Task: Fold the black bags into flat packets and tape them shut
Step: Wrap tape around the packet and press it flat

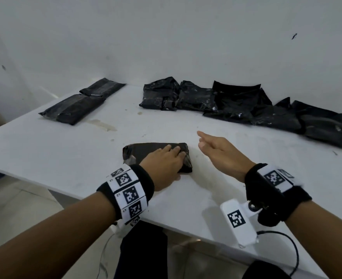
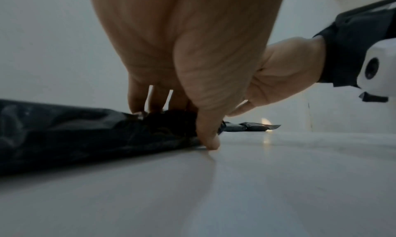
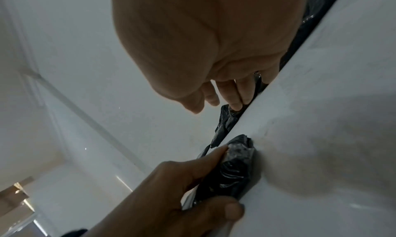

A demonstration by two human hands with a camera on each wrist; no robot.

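Near table point(image 1: 69, 158) edge, my left hand point(image 1: 166, 164) presses flat on folded black packet point(image 1: 143, 151), fingers straight, thumb at its near side. My right hand point(image 1: 220, 152) hovers just right of packet, fingers loose and spread, holding nothing. Far left, two flat packets point(image 1: 79, 103). Far right along wall, row of crumpled black bags point(image 1: 246, 105).
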